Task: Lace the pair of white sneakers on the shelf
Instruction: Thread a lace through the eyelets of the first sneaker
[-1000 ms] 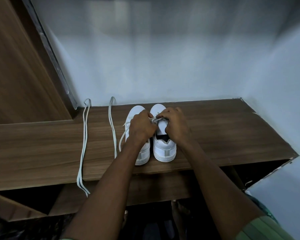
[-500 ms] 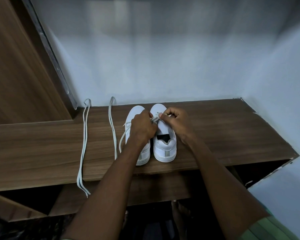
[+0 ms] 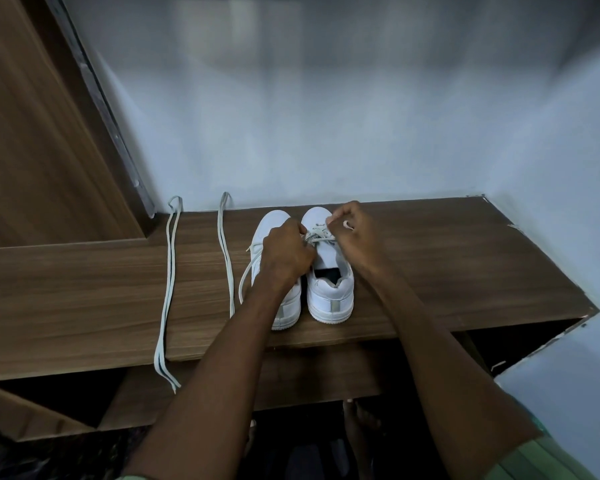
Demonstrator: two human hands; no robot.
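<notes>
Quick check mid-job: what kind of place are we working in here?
Probably a home closet or wardrobe nook: a wood-grain shelf set against plain pale walls, a wooden side panel at left, white sneakers on it.

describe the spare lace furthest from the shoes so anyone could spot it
On the wooden shelf, look left of the white sneakers, near the corner by the wooden side panel. The leftmost lace lies doubled, loop at the wall. Unlike the neighbouring lace, its ends hang over the front edge.
</notes>
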